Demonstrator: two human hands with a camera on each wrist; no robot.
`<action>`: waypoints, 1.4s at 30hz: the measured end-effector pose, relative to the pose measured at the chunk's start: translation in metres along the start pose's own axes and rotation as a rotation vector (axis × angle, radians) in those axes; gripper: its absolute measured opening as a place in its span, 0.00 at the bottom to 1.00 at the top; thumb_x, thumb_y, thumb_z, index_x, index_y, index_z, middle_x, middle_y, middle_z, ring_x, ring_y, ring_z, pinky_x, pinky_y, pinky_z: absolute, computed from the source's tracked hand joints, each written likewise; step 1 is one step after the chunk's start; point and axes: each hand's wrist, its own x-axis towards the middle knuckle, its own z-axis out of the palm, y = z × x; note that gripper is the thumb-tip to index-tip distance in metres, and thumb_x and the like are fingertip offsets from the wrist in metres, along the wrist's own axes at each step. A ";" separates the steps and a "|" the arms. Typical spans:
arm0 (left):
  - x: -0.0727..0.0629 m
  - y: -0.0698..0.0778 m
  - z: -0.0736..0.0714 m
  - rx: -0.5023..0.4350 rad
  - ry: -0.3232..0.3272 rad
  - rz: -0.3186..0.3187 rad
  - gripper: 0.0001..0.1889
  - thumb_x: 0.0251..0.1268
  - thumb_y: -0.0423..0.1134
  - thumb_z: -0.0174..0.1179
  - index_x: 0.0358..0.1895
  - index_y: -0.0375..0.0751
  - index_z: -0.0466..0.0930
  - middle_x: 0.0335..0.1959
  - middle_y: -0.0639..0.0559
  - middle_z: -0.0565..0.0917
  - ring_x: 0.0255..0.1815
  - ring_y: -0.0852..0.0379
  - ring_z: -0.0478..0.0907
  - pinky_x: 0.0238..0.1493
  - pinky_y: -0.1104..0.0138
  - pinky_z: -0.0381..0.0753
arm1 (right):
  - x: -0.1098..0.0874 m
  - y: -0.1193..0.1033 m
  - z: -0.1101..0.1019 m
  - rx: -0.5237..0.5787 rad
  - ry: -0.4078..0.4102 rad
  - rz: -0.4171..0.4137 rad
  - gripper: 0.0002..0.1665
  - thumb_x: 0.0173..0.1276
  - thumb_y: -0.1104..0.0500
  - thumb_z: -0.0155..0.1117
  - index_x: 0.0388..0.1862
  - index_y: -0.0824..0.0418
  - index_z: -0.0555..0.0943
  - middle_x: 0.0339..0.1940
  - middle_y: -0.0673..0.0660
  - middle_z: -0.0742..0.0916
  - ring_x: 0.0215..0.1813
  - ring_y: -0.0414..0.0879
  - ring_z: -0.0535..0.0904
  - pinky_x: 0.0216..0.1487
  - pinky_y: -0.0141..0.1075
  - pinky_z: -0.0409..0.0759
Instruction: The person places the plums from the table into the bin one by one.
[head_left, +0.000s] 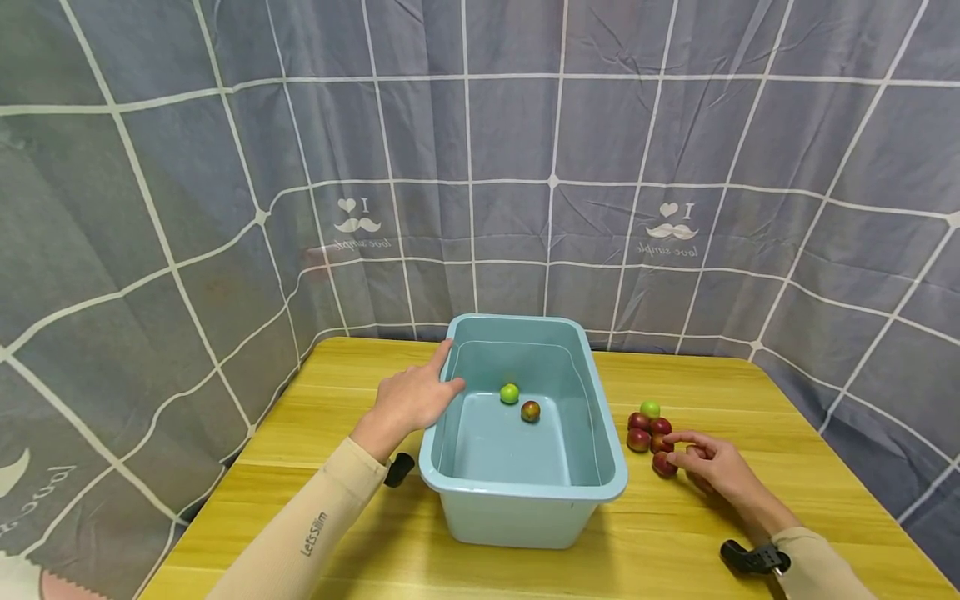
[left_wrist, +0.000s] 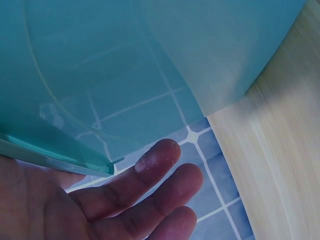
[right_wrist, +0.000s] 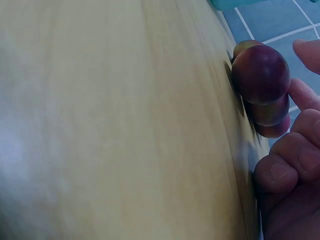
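A light blue plastic basin (head_left: 525,490) holds one green round fruit (head_left: 509,393) and one reddish-green round fruit (head_left: 530,411). My left hand (head_left: 412,398) rests on its left rim, thumb over the edge; in the left wrist view the fingers (left_wrist: 170,187) extend loosely outside the wall. To the basin's right, several small dark red, plum-like fruits (head_left: 638,440) lie bunched with a green one (head_left: 650,409). My right hand (head_left: 716,468) reaches to the nearest red fruit (right_wrist: 261,75), thumb and index spread around it, a fingertip at its side. The other fingers are curled, and no grip shows.
The wooden table (head_left: 360,367) carries the basin and the loose fruits. A grey curtain with white grid lines (head_left: 510,133) hangs behind and along both sides. Black straps (head_left: 753,557) sit at the wrists.
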 end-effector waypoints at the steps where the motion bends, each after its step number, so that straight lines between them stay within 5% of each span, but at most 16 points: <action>1: 0.000 0.000 0.000 -0.003 0.001 0.001 0.40 0.69 0.62 0.44 0.83 0.64 0.43 0.34 0.49 0.83 0.32 0.50 0.78 0.28 0.57 0.71 | 0.000 0.000 0.000 0.004 -0.005 0.005 0.27 0.69 0.58 0.68 0.62 0.71 0.77 0.15 0.46 0.69 0.14 0.44 0.63 0.16 0.39 0.64; 23: 0.000 -0.001 0.002 0.004 0.006 -0.002 0.40 0.69 0.63 0.42 0.83 0.65 0.43 0.37 0.48 0.84 0.31 0.50 0.78 0.27 0.58 0.71 | 0.000 0.006 -0.001 -0.007 -0.025 0.001 0.25 0.68 0.57 0.70 0.59 0.69 0.79 0.16 0.45 0.70 0.14 0.42 0.64 0.16 0.37 0.64; 42: 0.000 0.000 0.002 0.004 -0.002 -0.009 0.40 0.69 0.63 0.43 0.83 0.65 0.42 0.33 0.48 0.82 0.31 0.50 0.78 0.27 0.58 0.71 | 0.003 0.003 -0.002 -0.125 -0.094 0.008 0.26 0.65 0.54 0.72 0.58 0.66 0.82 0.19 0.47 0.69 0.20 0.36 0.63 0.22 0.32 0.62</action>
